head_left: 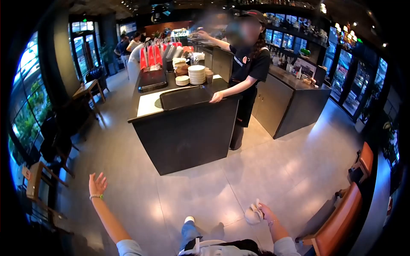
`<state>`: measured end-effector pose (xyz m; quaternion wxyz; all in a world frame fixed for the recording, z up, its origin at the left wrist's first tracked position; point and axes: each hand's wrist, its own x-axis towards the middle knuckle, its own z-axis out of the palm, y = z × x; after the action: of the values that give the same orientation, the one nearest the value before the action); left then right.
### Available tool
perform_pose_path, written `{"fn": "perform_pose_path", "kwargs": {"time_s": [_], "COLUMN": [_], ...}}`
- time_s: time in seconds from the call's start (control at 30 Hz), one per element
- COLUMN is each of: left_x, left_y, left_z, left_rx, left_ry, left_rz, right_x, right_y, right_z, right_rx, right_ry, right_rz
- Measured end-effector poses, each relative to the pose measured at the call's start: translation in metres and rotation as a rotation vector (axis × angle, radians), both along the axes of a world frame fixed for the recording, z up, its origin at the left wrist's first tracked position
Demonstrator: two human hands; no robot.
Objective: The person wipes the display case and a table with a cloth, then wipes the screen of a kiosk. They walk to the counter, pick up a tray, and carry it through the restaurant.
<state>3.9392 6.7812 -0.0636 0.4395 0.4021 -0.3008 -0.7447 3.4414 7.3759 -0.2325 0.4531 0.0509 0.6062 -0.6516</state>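
My left hand (98,185) is stretched out over the floor at the lower left, fingers apart and nothing in them. A bracelet circles its wrist. At the lower right, my right hand (267,212) is closed on a pale beige, cloth-like thing (254,214), too small to make out exactly. Farther ahead stands a dark counter (188,136). On its near end lies a black tray (183,98), with a co-worker's hand (217,97) at its right corner. Stacked white plates (197,75) stand behind it.
A co-worker (252,64) in black stands at the counter's right side, the other arm raised. Another black tray (152,81) and red bags (151,56) are on the counter. Orange chairs (339,219) stand at right, a wooden chair (36,181) at left.
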Motion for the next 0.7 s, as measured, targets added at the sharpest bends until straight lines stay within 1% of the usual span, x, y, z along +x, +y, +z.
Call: {"fn": "perform_pose_path", "kwargs": {"time_s": [0.03,0.1,0.13,0.2,0.27,0.3,0.33,0.43,0.47,0.53,0.57,0.63,0.7], "left_x": [0.005,0.003,0.000,0.013,0.011,0.007,0.005,0.006,0.006,0.037,0.049,0.051,0.045], "left_y": [-0.010,-0.022,-0.028,-0.063,-0.089,-0.090,-0.094,-0.117,-0.118,-0.142,-0.160,-0.158,-0.167], "left_z": [-0.002,0.000,-0.006,-0.034,-0.047,-0.044,-0.042,-0.042,-0.035,-0.051,-0.060,-0.059,-0.066], "left_rx": [-0.001,0.026,0.046,0.114,0.146,0.150,0.154,0.146,0.131,0.137,0.144,0.129,0.129], "left_ry": [-0.003,-0.009,-0.006,0.008,0.009,-0.003,-0.016,-0.018,-0.042,-0.073,-0.098,-0.150,-0.163], "left_rz": [-0.014,0.088,0.141,0.043,-0.019,-0.031,-0.044,0.008,0.087,0.132,0.147,0.151,0.161], "right_x": [-0.001,0.001,-0.001,-0.008,-0.010,-0.009,-0.001,-0.008,-0.011,-0.011,0.000,0.012,0.010], "right_y": [-0.019,-0.052,-0.068,-0.098,-0.133,-0.153,-0.171,-0.213,-0.228,-0.251,-0.265,-0.287,-0.297], "right_z": [0.004,0.003,0.003,-0.003,0.007,0.014,0.035,0.019,0.009,-0.012,-0.008,0.018,0.006], "right_rx": [-0.002,0.004,0.014,0.010,0.011,0.011,0.028,-0.096,-0.131,-0.200,-0.150,-0.061,-0.025], "right_ry": [-0.006,0.006,0.030,0.053,0.048,0.042,0.020,0.001,-0.009,-0.034,-0.041,-0.050,-0.115], "right_rz": [0.004,0.020,0.037,0.074,0.109,0.129,0.088,0.146,0.136,0.118,0.106,0.108,0.074]}}
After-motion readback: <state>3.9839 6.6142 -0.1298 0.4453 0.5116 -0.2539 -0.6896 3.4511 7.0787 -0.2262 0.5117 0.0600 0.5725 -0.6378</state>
